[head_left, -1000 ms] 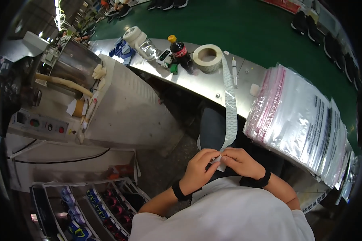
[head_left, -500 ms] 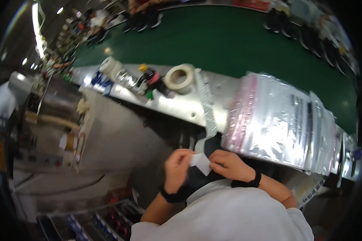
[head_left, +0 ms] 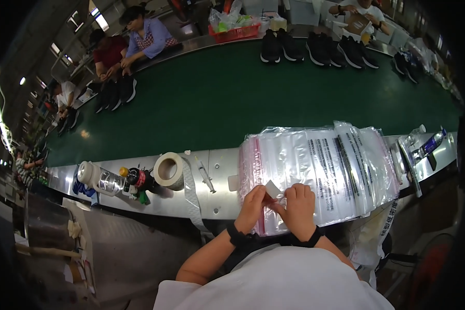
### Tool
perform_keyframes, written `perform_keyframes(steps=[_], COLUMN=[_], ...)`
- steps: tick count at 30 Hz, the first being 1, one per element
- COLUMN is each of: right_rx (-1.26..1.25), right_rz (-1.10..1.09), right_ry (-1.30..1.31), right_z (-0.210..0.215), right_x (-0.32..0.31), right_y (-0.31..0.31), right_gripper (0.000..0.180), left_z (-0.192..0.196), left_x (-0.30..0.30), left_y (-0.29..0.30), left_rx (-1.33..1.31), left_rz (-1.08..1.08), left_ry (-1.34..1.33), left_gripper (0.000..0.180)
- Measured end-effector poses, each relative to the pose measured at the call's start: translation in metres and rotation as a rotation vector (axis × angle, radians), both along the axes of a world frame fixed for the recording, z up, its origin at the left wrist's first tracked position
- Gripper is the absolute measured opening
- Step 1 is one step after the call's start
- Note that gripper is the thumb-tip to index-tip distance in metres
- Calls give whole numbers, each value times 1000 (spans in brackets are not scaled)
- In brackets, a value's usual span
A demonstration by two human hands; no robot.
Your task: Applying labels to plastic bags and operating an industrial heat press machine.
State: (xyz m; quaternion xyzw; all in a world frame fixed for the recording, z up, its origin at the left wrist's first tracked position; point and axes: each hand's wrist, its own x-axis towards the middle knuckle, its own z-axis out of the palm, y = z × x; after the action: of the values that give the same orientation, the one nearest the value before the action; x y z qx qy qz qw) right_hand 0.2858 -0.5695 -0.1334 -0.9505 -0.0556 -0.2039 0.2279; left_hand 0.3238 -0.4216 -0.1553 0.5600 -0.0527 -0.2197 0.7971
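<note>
Our left hand (head_left: 251,208) and right hand (head_left: 299,207) are now at the near edge of the clear bags (head_left: 315,165), no longer over our lap, the white label (head_left: 273,189) along with them. The patterned strip (head_left: 192,201) no longer reaches us. More co-workers (head_left: 152,40) come into our view.

Green belt (head_left: 191,111): I see black shoes (head_left: 270,47) near a red basket (head_left: 235,34).
Bench (head_left: 222,200): I spot a bottle (head_left: 140,178) beside a jug (head_left: 108,181).
</note>
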Motion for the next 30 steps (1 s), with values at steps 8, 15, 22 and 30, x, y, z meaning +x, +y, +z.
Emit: perform_keyframes(steps=[8, 15, 22, 30], right_rx=[543, 1091, 416, -64], right_rz=[-1, -56, 335, 268], right_ry=[133, 298, 104, 79], right_z=[4, 24, 43, 28], right_x=[-2, -8, -11, -26], right_y=[-36, -52, -50, -43], right_gripper=[9, 5, 26, 37], left_z=[20, 21, 29, 78], left_x=[16, 60, 66, 13], left_y=[5, -31, -53, 9], left_rx=[-209, -255, 20, -185], left_rz=[77, -376, -540, -437], left_ry=[371, 507, 417, 574], left_gripper=[32, 31, 37, 48])
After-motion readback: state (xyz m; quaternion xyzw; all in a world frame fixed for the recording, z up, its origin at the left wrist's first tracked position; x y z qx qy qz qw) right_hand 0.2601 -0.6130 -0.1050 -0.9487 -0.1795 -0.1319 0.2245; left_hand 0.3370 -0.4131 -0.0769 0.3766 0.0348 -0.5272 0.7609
